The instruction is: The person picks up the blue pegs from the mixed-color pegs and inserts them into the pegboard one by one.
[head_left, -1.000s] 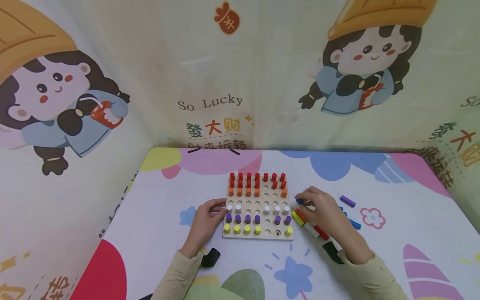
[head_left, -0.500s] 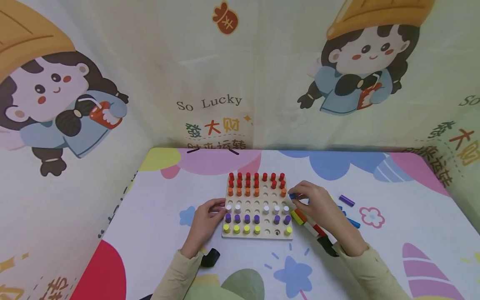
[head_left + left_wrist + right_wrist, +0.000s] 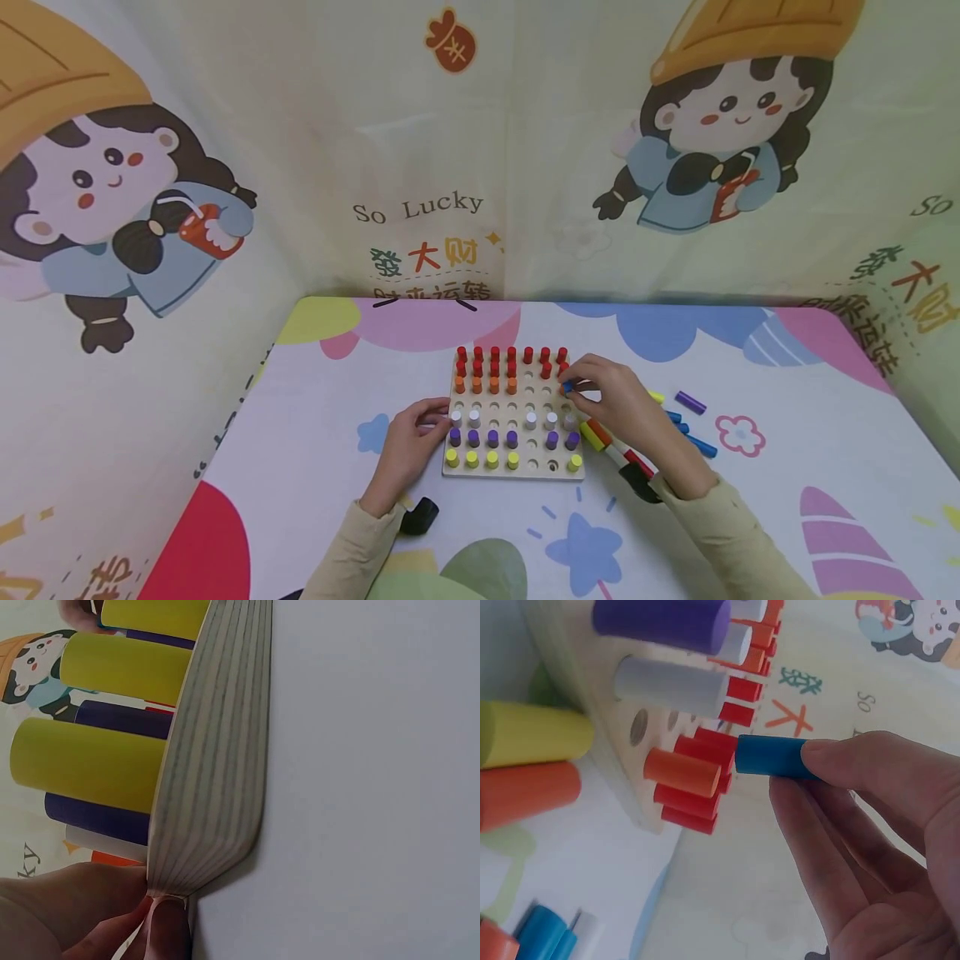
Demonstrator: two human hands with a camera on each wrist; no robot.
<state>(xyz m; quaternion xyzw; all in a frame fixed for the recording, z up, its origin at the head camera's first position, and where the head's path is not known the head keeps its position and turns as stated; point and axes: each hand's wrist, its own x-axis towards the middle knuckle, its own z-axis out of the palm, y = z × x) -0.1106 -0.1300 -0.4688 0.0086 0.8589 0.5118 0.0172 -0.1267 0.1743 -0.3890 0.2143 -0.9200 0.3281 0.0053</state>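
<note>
A wooden pegboard [image 3: 480, 474] lies flat, with rows of red, orange, white, purple and yellow pegs standing in its holes. My left hand [image 3: 408, 442] holds the board's left side; in the left wrist view, the thumb [image 3: 82, 900] and a finger meet at its layered wooden edge. Between thumb and fingertips my right hand [image 3: 626, 408] pinches a blue peg [image 3: 769, 756]. That peg hangs over the board's right side, overlapping the orange peg [image 3: 679, 772] there in the head view. Several holes in the middle rows hold no peg.
Right of the board lie loose pegs: a yellow one [image 3: 536, 735], an orange one [image 3: 529, 795], white, red and blue ones, and a purple one [image 3: 691, 402] farther out. Black wrist straps [image 3: 418, 517] show at both sleeves. A patterned cloth wall stands behind the table.
My right hand has moved left, carrying the blue peg from beside the board to over its right side. The left hand has stayed at the board's left edge.
</note>
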